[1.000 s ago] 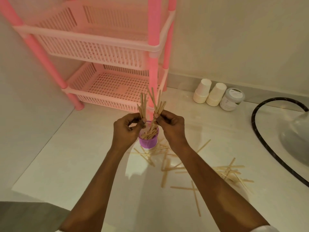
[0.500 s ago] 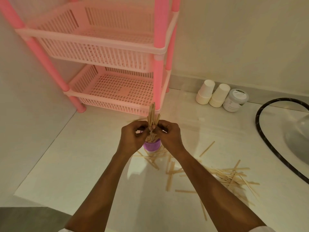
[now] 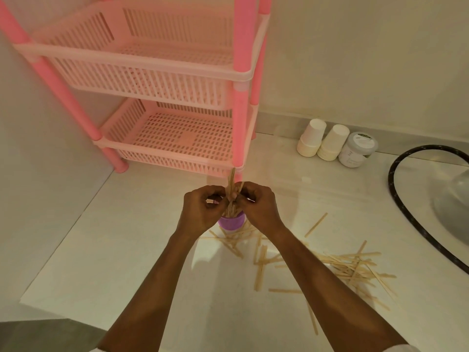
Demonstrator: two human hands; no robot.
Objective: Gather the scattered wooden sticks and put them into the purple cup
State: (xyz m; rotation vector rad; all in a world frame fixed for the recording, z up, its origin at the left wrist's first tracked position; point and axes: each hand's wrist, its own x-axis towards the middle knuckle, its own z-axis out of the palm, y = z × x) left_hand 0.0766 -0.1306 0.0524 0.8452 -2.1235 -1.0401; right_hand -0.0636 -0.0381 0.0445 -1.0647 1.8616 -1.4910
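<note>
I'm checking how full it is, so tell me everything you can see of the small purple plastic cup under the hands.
The small purple plastic cup stands upright on the white counter near the pink plastic rack. Only its smooth lilac lower wall shows; the left hand and right hand hide its rim. Both grip a bundle of wooden sticks that stands in it. Loose wooden sticks lie by its base; whether they touch it is unclear.

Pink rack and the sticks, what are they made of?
The pink rack looks like plastic: smooth, moulded slots, slight sheen. The sticks look like pale raw wood, flat and matt, though the grain is too small to see.
</note>
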